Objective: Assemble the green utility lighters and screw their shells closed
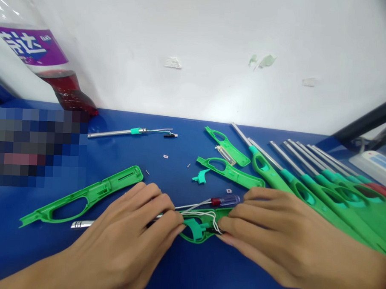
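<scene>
Between my hands lies an opened stick lighter's green half shell (222,212), its inside facing up. My left hand (128,231) has its fingers closed around the nozzle end, where the metal tube (80,225) sticks out to the left. A teal trigger (195,229) sits in the shell's finger loop. At the handle, my right hand (278,233) pinches the shell beside white wires (213,214) and a small black part; the fingertips partly hide what they press. Just behind the shell lies a screwdriver (225,200) with a clear purple-red handle.
Another half shell (95,191) lies left; two more shell pieces (232,174) and a loose trigger (201,177) lie behind. A wired metal tube (113,133) rests near the wall. Several whole lighters (325,197) line the right. A soda bottle (46,53) stands back left.
</scene>
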Motion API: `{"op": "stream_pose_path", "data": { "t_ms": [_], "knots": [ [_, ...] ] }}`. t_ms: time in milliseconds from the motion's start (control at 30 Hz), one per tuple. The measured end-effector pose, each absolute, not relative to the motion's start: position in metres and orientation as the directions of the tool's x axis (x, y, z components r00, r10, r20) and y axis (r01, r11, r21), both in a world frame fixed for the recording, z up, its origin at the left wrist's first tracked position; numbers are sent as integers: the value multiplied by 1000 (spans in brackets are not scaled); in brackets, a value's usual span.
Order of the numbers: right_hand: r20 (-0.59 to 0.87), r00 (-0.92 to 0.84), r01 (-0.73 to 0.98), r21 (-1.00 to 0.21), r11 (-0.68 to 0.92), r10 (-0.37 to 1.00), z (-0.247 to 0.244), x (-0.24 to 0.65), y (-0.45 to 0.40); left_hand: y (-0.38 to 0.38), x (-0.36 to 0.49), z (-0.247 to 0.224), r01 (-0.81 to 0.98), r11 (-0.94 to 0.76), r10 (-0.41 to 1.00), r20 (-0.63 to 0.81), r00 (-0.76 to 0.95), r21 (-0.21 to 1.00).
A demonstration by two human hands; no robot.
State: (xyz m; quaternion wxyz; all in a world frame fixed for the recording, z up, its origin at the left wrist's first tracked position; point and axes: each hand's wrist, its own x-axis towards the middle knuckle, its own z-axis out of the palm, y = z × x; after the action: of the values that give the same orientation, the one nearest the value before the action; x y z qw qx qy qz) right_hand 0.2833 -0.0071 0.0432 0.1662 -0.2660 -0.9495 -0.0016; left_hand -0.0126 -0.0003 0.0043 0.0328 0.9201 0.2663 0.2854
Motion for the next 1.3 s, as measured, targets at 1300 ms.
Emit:
{"op": "stream_pose_path", "data": {
  "t_ms": [1300],
  "knots": [
    [422, -757, 508, -102, 856, 499, 40, 277, -7, -3, -6, 7, 433, -859, 508, 555, 659, 272]
  ]
}}
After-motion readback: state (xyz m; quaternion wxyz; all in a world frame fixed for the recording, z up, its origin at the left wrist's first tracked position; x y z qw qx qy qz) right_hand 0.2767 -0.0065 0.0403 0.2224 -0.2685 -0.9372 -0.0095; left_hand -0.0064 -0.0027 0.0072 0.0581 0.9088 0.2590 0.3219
